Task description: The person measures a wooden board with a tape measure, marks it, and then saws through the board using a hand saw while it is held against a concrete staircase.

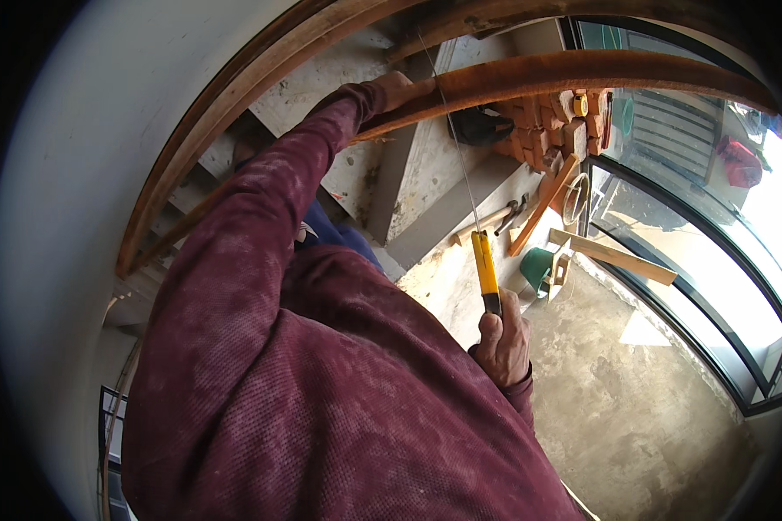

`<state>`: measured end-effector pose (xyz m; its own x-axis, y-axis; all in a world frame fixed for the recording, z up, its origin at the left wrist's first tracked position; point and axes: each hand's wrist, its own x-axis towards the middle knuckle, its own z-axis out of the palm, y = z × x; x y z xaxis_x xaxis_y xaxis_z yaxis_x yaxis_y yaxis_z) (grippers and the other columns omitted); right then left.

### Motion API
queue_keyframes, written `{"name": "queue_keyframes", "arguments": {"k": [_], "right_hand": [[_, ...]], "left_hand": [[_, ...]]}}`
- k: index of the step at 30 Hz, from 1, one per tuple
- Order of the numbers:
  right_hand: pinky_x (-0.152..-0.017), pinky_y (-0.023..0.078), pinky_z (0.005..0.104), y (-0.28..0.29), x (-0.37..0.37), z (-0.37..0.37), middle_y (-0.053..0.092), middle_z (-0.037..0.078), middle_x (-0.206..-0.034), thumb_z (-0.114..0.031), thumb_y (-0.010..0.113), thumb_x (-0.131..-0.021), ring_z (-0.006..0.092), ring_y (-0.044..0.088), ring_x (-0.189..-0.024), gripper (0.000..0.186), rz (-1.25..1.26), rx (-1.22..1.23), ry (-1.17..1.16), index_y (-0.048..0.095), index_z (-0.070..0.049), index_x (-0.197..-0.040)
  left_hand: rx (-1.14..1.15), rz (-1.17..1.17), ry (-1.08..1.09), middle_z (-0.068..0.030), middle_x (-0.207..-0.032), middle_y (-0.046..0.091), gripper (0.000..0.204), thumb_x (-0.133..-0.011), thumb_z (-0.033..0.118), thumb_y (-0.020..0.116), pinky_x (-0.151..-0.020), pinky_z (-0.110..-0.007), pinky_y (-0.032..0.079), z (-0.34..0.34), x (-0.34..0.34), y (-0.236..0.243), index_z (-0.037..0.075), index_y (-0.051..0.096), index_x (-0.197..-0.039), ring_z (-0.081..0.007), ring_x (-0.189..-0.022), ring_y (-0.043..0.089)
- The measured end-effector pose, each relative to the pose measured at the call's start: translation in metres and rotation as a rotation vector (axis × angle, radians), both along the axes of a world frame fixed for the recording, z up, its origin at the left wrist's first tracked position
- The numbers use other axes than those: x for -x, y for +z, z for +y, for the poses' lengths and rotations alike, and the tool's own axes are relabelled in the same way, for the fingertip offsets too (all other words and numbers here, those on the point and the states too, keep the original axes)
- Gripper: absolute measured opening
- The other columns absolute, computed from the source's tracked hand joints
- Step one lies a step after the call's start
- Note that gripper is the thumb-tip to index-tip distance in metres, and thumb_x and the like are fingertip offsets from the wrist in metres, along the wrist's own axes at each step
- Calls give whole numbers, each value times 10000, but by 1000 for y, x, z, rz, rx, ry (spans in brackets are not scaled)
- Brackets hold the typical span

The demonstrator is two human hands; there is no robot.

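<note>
- At far left, pale wall point(69, 217), with curved brown rail point(178, 143) running beside it.
- Left to centre, far: concrete steps point(308, 87) below the woodwork.
- Left hand point(395, 89), centre far, on brown wooden beam point(530, 76); maroon sleeve point(274, 182). Fingers mostly hidden, can't tell how tightly closed.
- Beam arches from left hand to far right.
- Centre: black item point(482, 128), kind unclear, just left of stacked bricks point(530, 130).
- Saw point(488, 276), yellow-black handle, thin blade pointing far and crossing beam just right of left hand; contact can't be told.
- Right hand point(504, 343), nearer, fingers wrapped round saw handle.
- Hammer point(506, 217) on floor, beyond saw handle.
- Right of handle: green bucket point(536, 267), pale plank point(617, 258).
- Far right: dark-framed glass panels point(686, 239).
</note>
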<state>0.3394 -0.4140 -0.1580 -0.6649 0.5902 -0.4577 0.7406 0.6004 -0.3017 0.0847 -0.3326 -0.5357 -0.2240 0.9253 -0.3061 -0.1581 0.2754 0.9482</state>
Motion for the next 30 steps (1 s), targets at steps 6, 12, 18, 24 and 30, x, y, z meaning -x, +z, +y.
{"name": "queue_keyframes", "arguments": {"k": [6, 12, 18, 24, 30], "right_hand": [[-511, 406, 462, -42, 31, 20, 511, 213, -621, -142, 488, -940, 428, 538, -548, 192, 90, -62, 89, 485, 9, -1057], [-511, 434, 447, -9, 4, 13, 528, 210, -617, -193, 499, -937, 403, 583, -551, 264, 39, -37, 89, 493, 14, -1101], [-496, 407, 455, -36, 23, 30, 491, 210, -575, -135, 517, -930, 398, 556, -526, 179, 61, -121, 192, 500, 5, -1040], [-497, 447, 446, -30, 16, 29, 528, 202, -601, -202, 513, -941, 397, 578, -527, 234, 95, -126, 222, 494, -4, -1065], [-461, 428, 440, -42, 14, 40, 516, 200, -566, -183, 509, -937, 387, 567, -486, 206, 128, -73, 178, 501, -11, -1049]], "left_hand": [[-91, 228, -24, -139, -832, 672, 569, -918, 595, 388, -730, -372, 480, 12, -2, -29, 108, 648, -1059, -250, -760, 647], [-152, 360, -112, -185, -911, 649, 380, -1003, 403, 315, -725, -418, 499, 17, -8, -70, 300, 453, -1342, -343, -800, 652], [-133, 330, -82, -185, -909, 655, 420, -986, 476, 331, -748, -396, 493, 22, -8, -59, 251, 534, -1276, -336, -806, 654], [-105, 199, -18, -174, -835, 681, 753, -866, 715, 367, -765, -363, 473, 3, -7, -29, 49, 696, -992, -266, -784, 655], [-74, 148, -20, -160, -808, 685, 816, -833, 753, 380, -750, -358, 467, 5, 2, -9, 12, 706, -930, -242, -778, 653]]}}
